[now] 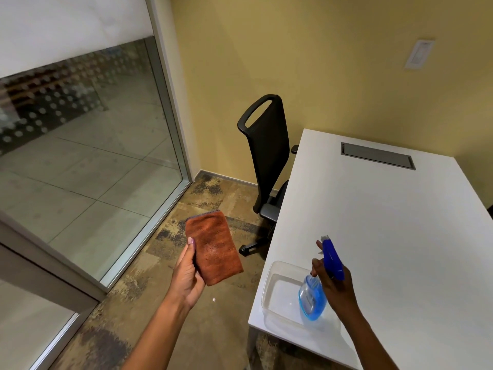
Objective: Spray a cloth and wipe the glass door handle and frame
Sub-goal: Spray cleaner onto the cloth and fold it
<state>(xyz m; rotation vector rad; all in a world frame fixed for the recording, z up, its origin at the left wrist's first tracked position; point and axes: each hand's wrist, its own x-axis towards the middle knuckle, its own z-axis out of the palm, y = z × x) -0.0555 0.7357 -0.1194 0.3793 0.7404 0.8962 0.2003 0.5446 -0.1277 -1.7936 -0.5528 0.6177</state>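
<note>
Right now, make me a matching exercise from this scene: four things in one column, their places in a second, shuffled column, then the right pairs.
Things:
1. folded orange cloth
2. spray bottle
3. clear plastic tub
4. black office chair

Places:
A. on the near corner of the white table
B. held in the right hand
C. by the yellow wall, at the table's far left side
D. held in the left hand, above the carpet

Pairs: 1-D, 2-B, 3-A, 4-C
</note>
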